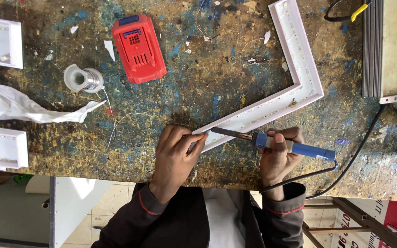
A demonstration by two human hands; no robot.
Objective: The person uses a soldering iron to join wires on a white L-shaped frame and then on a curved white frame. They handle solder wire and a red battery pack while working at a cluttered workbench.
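My right hand (279, 154) grips a blue-handled soldering iron (295, 148), its dark tip pointing left at the near end of a white L-shaped channel lined with small LEDs (299, 69). My left hand (175, 154) pinches a thin solder wire (196, 134) against that same end, next to the iron's tip. The iron's black cord (345, 170) runs off to the right.
A red battery pack (138, 48) and a solder spool (84, 79) lie on the paint-stained bench (198, 87). White LED channel pieces (1, 147) and a crumpled white sheet (24, 108) sit at left. A metal box (387, 46) stands at right.
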